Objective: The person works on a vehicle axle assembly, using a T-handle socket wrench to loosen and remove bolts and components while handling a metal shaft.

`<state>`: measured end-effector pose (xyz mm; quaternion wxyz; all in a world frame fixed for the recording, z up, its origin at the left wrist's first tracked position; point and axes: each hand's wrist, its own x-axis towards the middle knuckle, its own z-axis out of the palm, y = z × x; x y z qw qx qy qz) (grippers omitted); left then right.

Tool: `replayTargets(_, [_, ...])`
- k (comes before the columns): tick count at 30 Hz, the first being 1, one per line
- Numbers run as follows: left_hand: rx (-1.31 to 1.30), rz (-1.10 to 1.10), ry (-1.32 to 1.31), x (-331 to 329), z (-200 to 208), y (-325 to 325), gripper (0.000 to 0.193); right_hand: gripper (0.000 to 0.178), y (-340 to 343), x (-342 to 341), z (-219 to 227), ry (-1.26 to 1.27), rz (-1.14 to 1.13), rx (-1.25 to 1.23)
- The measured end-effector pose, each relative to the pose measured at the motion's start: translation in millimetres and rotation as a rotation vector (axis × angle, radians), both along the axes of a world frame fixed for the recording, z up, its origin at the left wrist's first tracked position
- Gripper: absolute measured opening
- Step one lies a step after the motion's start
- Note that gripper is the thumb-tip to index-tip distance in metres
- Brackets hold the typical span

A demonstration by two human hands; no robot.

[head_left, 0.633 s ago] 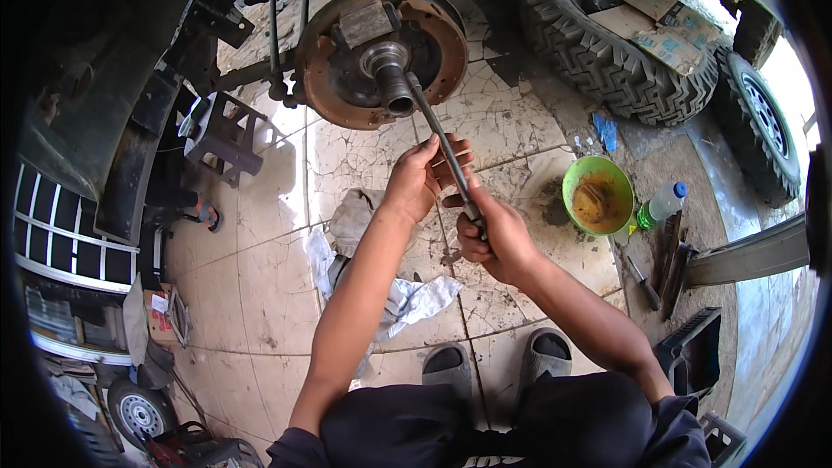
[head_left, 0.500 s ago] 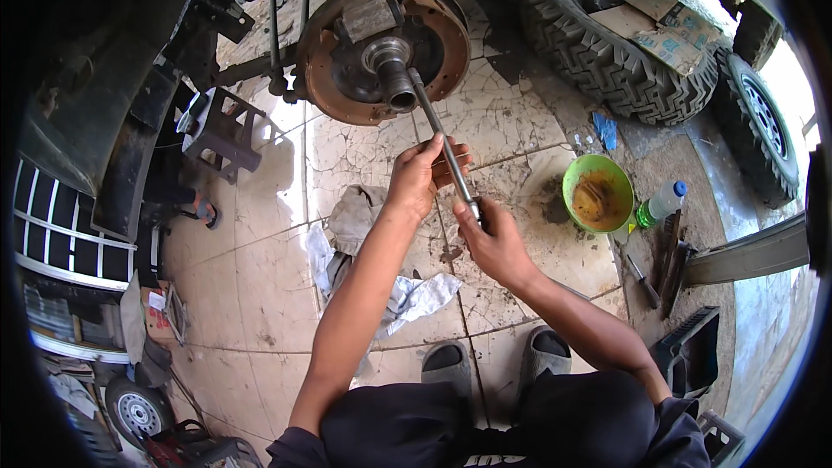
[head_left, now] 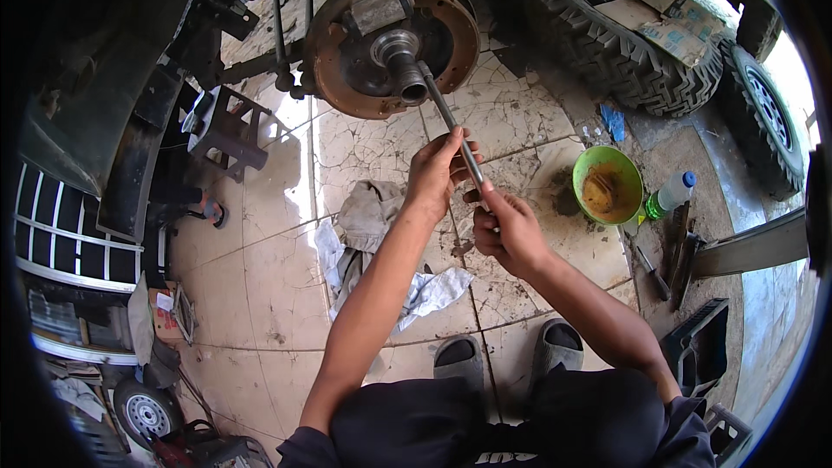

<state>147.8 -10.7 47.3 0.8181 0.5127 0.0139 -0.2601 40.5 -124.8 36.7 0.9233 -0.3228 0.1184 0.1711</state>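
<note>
A long, slim steel socket wrench (head_left: 443, 110) is held slantwise in both my hands. Its socket end sits right beside the hollow threaded spindle (head_left: 405, 74) at the centre of an exposed drum brake assembly (head_left: 325, 74), with rusty curved shoes around it. My left hand (head_left: 434, 175) is closed round the middle of the shaft, thumb on top. Lower down, my right hand (head_left: 511, 230) grips the near end, thumb along the bar and fingers curled. Whatever the socket fits over is too small to make out.
Grey and white rags (head_left: 368, 217) lie on the cracked tiles. To the right stand a green bowl (head_left: 637, 175) with brown residue, a bottle (head_left: 672, 195) and a screwdriver (head_left: 659, 282). A big tyre (head_left: 624, 61) lies behind. A dark stool (head_left: 230, 134) is at left, near another person's foot (head_left: 212, 208).
The whole view has shifted slightly. My right hand has rolled round the wrench's near end, its curled fingers now showing at the side. My left hand still holds the shaft.
</note>
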Motion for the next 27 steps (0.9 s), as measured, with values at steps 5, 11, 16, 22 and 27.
replayTargets(5, [-0.067, -0.109, 0.008, 3, 3, 12, 0.028, 0.031, -2, 1, 15, -0.052, 0.037, 0.146])
replayTargets(11, [0.141, -0.057, -0.084, 4, -3, 4, 0.031, 0.032, 0, 7, 0, -0.15, -0.053, -0.529])
replayTargets(16, [-0.07, -0.121, -0.041, 14, 4, 17, 0.032, 0.034, -11, 4, 27, -0.074, 0.078, 0.068])
replayTargets(22, [0.235, -0.018, -0.125, 11, -3, 15, 0.03, 0.032, 8, 3, 3, -0.26, -0.069, -0.69])
replayTargets(27, [-0.066, -0.134, 0.015, 3, 22, 12, 0.035, 0.036, -10, 1, 7, -0.103, 0.029, 0.238])
